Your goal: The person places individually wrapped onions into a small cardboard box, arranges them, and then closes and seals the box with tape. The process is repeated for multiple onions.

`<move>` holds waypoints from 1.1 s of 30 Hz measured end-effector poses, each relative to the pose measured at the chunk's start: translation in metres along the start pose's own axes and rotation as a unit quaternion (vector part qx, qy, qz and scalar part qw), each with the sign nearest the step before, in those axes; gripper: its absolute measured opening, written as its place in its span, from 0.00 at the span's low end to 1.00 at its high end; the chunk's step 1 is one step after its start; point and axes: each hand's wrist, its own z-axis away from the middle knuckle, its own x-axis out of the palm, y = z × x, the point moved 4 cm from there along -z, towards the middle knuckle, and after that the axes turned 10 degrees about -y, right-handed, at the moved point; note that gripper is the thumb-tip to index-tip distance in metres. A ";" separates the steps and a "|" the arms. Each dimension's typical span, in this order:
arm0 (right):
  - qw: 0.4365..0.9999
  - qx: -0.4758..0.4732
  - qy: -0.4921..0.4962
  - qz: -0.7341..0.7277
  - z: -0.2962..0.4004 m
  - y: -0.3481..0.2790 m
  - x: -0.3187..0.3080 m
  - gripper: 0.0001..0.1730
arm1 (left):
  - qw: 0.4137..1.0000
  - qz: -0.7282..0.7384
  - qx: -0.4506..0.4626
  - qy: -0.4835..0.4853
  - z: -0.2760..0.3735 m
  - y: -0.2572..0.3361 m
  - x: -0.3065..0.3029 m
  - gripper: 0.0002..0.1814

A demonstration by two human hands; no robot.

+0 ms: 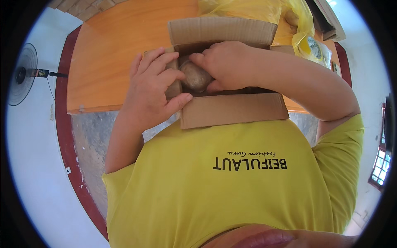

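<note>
An open cardboard box (234, 108) stands at the table's near edge, its flaps folded outward. In it, at the left end, lies a rounded brown object (194, 77) in shiny clear wrapping; what it is I cannot tell. My right hand (228, 66) reaches into the box, its fingers and thumb around the right side of the wrapped object. My left hand (158, 83) rests over the box's left end and flap, fingers spread, with the forefinger at the object's left side and the thumb on the near left corner. The rest of the box's inside is mostly hidden by my right hand.
The box is on an orange wooden table (102, 65). A yellow plastic bag (242, 7) lies beyond it, with brown items inside. At the right are a roll of tape (314, 47) and a dark open carton (325, 18). Cardboard pieces (90, 9) lie at the far left.
</note>
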 end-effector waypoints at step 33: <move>0.986 -0.033 0.121 -0.110 -0.012 -0.002 0.001 0.32 | 0.962 0.209 0.066 0.164 0.000 -0.005 -0.001 0.23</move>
